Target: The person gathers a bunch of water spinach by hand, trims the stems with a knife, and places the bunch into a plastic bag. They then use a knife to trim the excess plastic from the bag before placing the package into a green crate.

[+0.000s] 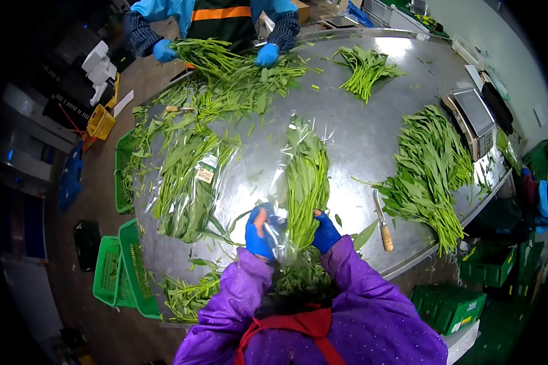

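Note:
In front of me on the metal table lies a bunch of long-stemmed leafy greens [307,176] inside a clear plastic bag [278,228]. My left hand [260,236], in a blue glove with a bare thumb tip showing, is closed on the loose left side of the bag near its lower end. On the other side, my right hand [326,233] in a matching glove grips the right edge of the bagged greens. To the right of it, a knife [383,226] with a wooden handle rests on the table.
Bagged greens [189,182] with a label lie at left. A loose pile [429,170] is on the right, by a scale [472,115]. Across the metal table [365,140], a co-worker's gloved hands [266,55] handle greens. Green crates [108,271] stand beside the left edge.

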A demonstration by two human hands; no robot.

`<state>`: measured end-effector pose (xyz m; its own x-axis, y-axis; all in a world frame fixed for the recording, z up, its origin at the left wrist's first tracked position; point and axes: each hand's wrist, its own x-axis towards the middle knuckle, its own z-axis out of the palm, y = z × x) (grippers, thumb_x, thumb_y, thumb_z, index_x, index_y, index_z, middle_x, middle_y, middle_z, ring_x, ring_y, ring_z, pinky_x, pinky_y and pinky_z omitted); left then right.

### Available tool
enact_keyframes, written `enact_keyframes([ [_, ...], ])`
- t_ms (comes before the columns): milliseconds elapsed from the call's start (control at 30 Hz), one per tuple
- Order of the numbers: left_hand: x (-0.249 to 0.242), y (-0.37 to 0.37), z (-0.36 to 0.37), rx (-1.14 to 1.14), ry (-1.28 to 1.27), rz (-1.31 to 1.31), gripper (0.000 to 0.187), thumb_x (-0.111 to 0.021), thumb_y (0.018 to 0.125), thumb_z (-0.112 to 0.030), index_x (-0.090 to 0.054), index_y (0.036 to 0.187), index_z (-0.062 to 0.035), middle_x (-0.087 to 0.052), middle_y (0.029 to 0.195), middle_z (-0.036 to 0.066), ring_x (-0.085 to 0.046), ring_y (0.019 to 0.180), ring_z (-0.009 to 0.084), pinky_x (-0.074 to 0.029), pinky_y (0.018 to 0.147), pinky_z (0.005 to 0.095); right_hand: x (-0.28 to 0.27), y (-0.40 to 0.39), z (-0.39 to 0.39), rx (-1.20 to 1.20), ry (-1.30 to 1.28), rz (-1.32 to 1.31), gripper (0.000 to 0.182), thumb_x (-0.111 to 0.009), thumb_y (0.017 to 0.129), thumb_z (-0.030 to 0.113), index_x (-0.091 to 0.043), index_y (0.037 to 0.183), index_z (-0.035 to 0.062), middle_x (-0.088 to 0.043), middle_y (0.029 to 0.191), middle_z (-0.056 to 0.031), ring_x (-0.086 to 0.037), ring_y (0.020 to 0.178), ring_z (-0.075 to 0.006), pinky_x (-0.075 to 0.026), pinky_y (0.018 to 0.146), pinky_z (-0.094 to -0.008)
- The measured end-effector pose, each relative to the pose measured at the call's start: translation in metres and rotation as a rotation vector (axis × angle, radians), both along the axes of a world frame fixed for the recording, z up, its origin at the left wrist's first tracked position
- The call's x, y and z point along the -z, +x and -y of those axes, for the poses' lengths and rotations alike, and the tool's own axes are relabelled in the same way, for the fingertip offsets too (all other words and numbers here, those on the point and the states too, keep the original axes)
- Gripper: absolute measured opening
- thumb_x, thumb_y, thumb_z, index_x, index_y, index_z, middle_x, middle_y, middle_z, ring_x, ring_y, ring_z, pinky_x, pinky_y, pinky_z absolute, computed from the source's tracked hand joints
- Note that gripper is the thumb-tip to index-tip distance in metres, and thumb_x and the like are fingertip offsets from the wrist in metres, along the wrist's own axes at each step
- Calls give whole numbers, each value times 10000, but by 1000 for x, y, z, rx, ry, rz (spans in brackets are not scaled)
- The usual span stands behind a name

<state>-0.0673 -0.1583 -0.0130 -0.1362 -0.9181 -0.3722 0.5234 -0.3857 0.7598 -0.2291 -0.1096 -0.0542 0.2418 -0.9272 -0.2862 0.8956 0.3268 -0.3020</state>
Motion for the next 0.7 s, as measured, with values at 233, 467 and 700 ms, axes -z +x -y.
enact_keyframes([
  [233, -24, 49, 27, -98, 2, 376, 160, -519, 858, -224, -600, 866, -86, -542, 721, -27, -491, 608, 71, -395, 537, 213, 25, -17, -27, 24, 107, 53, 601, -441, 847, 395, -365, 1292, -2, -498, 1190, -236, -533, 1042, -370, -439, 905, -489],
  [467, -28, 57, 38, 200, -296, 545, 148, -656, 775, -126, -602, 869, -25, -590, 746, -2, -520, 723, 69, -414, 675, 215, 20, -28, -26, -75, 65, 372, 643, -447, 792, 458, -419, 1257, 14, -552, 1080, -268, -580, 934, -391, -472, 831, -510],
  [700, -15, 57, 57, 297, -296, 735, 133, -662, 764, -81, -620, 875, -22, -633, 790, 41, -555, 712, 93, -451, 679, 239, 30, -31, -43, -40, 61, 397, 1101, -326, 618, 855, -276, 1361, 43, -396, 1270, -302, -483, 1079, -444, -377, 917, -577],
])
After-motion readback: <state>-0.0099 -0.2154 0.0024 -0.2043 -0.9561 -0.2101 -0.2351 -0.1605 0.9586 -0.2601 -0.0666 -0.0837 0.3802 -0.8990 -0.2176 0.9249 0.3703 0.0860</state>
